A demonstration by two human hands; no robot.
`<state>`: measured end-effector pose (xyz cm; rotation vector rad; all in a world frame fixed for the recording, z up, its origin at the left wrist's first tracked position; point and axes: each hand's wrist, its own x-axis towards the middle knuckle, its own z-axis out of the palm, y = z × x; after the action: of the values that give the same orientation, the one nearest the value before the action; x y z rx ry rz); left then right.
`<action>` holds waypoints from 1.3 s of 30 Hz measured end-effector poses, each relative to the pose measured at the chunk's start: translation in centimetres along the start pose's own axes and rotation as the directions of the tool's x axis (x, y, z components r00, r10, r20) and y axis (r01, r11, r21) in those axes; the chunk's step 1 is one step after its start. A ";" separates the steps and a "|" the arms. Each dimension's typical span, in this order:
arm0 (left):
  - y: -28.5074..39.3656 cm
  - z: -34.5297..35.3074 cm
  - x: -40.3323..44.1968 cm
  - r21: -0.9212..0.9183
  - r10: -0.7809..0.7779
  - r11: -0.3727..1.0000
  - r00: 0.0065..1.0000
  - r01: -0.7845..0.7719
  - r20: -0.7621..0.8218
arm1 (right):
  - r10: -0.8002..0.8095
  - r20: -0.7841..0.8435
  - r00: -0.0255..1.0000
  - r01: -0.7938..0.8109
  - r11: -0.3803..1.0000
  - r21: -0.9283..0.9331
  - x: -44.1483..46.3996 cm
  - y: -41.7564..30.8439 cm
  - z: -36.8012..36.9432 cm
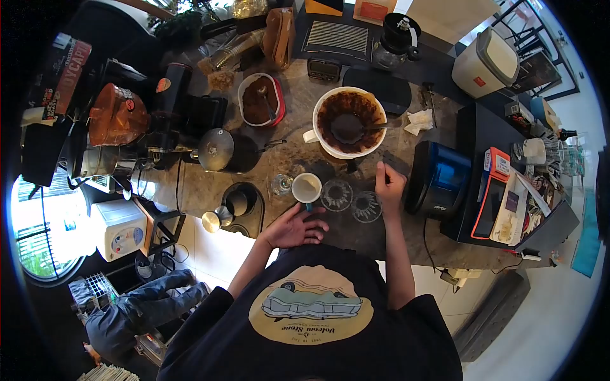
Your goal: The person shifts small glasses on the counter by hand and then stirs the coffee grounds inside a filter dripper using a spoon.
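My left hand (293, 228) is open with its fingers apart, just below a small white cup (307, 188). Its fingertips come close to the cup's dark handle; whether they touch is unclear. My right hand (390, 183) is curled closed beside the glasses, with nothing visible sticking out of it. Two clear ribbed glasses (337, 194) stand between my hands, and a smaller glass (281, 185) is left of the cup. Beyond them sits a large white coffee dripper (349, 152), its inner walls coated with wet grounds and dark liquid inside. A spoon-like handle leans on its right rim.
A tub of ground coffee (259, 101) with a spoon stands behind, near a metal kettle (216, 150). A black and blue machine (438, 178) is at right. A grinder (117, 117) stands left. Another person (136, 314) bends over at lower left.
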<state>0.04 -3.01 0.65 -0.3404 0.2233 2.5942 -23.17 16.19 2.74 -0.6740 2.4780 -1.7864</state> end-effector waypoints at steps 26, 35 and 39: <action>0.0 0.2 0.0 0.004 0.003 1.000 1.000 -0.003 -0.020 | -0.013 0.008 1.000 0.013 1.000 -0.010 0.0 0.2 0.0; 0.0 0.0 0.0 -0.006 0.001 1.000 1.000 -0.001 -0.009 | -0.018 -0.002 1.000 0.018 1.000 -0.010 0.0 0.1 -0.1; 0.0 0.0 0.0 -0.005 0.002 1.000 1.000 -0.003 -0.008 | 0.002 0.004 1.000 -0.002 1.000 0.002 -0.1 0.1 -0.1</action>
<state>0.06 -3.00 0.71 -0.3525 0.2197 2.5968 -23.18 16.32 2.63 -0.6739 2.4737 -1.7845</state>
